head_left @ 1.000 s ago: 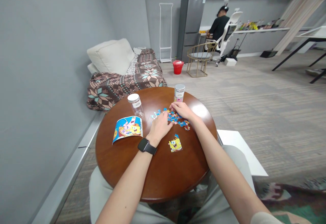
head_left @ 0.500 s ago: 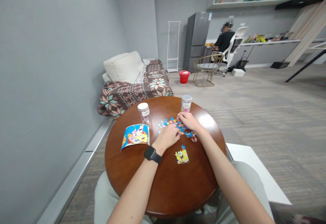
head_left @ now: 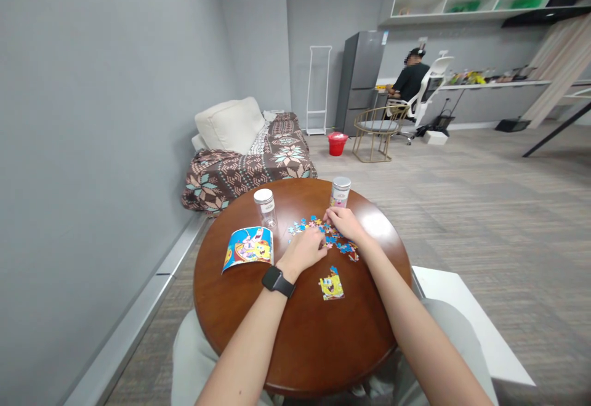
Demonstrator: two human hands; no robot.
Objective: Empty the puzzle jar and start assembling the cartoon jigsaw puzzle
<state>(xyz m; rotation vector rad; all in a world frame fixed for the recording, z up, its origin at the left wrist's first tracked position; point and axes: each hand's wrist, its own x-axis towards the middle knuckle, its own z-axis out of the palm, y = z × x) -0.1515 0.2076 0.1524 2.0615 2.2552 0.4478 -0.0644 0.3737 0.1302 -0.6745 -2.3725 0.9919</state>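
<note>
Loose jigsaw puzzle pieces, mostly blue with some pink and yellow, lie spread on a round brown table. At their near left side rests my left hand, its fingers curled down over the pieces; anything in them is hidden. My right hand is at the far side of the spread, with bent fingers close together at the pieces. What its fingertips hold, if anything, is too small to make out. Nearer to me lies a joined yellow puzzle section, with a blue piece at its top.
A curved picture sheet lies on the left. Behind it stands a clear jar with a white lid; a second jar stands beyond my right hand. A covered sofa, red bin and seated person are farther off.
The view has tilted slightly upward, so everything appears a little lower. Both hands stay in nearly the same places over the pieces. The joined section looks unchanged.
</note>
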